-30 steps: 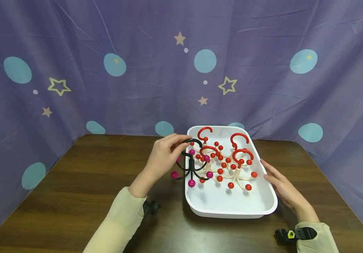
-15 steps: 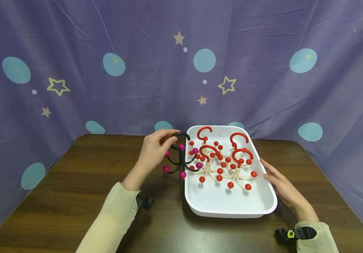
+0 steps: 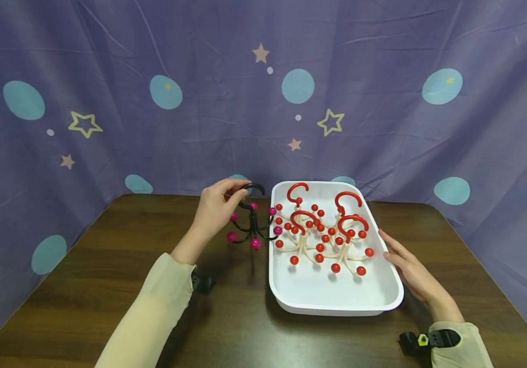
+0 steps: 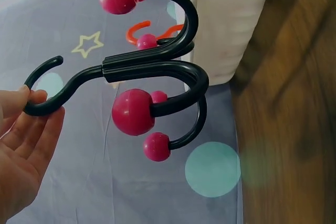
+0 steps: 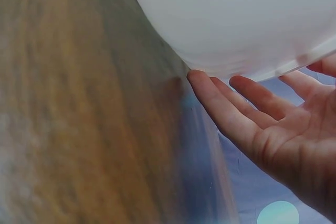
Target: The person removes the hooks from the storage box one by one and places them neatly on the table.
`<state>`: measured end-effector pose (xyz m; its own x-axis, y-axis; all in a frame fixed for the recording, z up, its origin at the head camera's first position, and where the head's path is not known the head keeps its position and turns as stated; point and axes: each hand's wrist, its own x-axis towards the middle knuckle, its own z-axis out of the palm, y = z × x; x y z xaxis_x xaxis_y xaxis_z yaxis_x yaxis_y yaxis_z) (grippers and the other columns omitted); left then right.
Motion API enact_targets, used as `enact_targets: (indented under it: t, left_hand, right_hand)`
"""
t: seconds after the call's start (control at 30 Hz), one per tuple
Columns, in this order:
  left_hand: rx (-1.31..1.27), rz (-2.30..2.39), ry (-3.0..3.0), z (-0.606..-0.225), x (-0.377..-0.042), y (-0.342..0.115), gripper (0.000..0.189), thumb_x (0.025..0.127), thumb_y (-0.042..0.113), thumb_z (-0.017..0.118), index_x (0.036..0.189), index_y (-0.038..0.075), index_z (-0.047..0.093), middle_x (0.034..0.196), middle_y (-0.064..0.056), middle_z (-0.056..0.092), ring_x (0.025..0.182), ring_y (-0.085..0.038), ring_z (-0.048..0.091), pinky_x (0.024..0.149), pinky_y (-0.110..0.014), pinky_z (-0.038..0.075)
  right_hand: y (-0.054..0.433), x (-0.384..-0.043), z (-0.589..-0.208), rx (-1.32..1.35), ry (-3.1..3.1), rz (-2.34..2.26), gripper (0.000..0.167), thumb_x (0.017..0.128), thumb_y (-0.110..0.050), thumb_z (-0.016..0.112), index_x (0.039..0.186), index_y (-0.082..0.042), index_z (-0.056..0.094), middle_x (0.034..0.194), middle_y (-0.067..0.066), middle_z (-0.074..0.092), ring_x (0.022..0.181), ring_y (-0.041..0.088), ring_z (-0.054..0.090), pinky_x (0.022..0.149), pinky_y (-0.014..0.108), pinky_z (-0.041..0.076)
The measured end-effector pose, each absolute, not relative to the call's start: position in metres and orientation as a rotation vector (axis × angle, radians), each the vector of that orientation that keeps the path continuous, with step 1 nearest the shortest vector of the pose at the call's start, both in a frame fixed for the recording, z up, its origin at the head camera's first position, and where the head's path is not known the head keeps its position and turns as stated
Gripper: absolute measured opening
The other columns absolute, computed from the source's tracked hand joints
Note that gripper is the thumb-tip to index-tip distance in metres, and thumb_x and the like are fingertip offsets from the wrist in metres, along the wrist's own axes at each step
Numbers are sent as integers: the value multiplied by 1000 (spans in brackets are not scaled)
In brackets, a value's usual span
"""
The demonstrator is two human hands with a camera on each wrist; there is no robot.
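My left hand pinches the curved top of a black multi-arm hook hanger between thumb and fingers. Pink balls cap the hanger's arms, and it hangs upright just left of the white tray. In the left wrist view the black hanger shows its stem and curled arms, with the tray wall behind. My right hand rests its fingers against the tray's right side. Seen from the right wrist, the fingertips of that hand touch the tray's outer wall below the rim, fingers nearly straight.
Several similar hangers with red hooks, cream arms and red balls, one a front hanger, stand inside the tray. All of this is on a dark wooden table. A purple curtain with stars and dots hangs behind the table.
My left hand has carried the black hanger leftward and slightly up, from over the tray's left rim to beside it. The right hand and the tray stay where they were.
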<state>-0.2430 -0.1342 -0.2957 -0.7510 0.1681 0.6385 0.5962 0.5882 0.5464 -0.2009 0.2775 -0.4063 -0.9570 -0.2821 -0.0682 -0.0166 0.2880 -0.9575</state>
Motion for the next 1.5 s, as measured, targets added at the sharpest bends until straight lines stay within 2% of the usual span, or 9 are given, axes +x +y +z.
enact_targets:
  t: [0.4, 0.77, 0.93, 1.17, 1.5]
  left_hand:
    - [-528, -1065, -2353, -299, -257, -142, 20, 86, 14, 62, 105, 8, 67, 89, -7, 67, 70, -16, 60, 64, -29, 49]
    - [-429, -1070, -2414, -312, -273, -150, 21, 86, 17, 62, 105, 8, 67, 86, -7, 68, 70, -17, 61, 62, -29, 48]
    - [-384, -1092, -2420, -317, -280, -150, 21, 87, 18, 62, 105, 9, 67, 83, -7, 68, 69, -17, 61, 60, -28, 46]
    - [-308, -1121, -2451, -323, -287, -149, 22, 87, 20, 61, 106, 11, 67, 87, -6, 67, 74, -17, 60, 65, -29, 46]
    - [-217, -1169, -2382, -336, -300, -144, 20, 86, 19, 63, 103, 11, 69, 86, -6, 68, 65, -15, 55, 57, -24, 41]
  right_hand:
    - [277, -201, -404, -269, 2333, -1732, 60, 98, -22, 35, 146, -8, 3, 149, 24, -2, 132, 46, 15, 94, 39, 39]
    - [277, -200, -407, -239, 2311, -1741, 60, 98, -25, 36, 147, -10, 3, 149, 25, -1, 130, 46, 18, 95, 51, 36]
    - [278, -200, -406, -260, 2326, -1727, 61, 98, -25, 35, 147, -10, 2, 149, 26, -2, 131, 47, 16, 96, 50, 35]
    - [278, -201, -407, -254, 2309, -1738, 61, 98, -24, 35, 147, -10, 1, 149, 25, -3, 132, 47, 15, 97, 51, 34]
    - [279, -201, -406, -270, 2317, -1740, 61, 98, -25, 36, 146, -9, 2, 149, 25, -2, 131, 46, 15, 92, 37, 40]
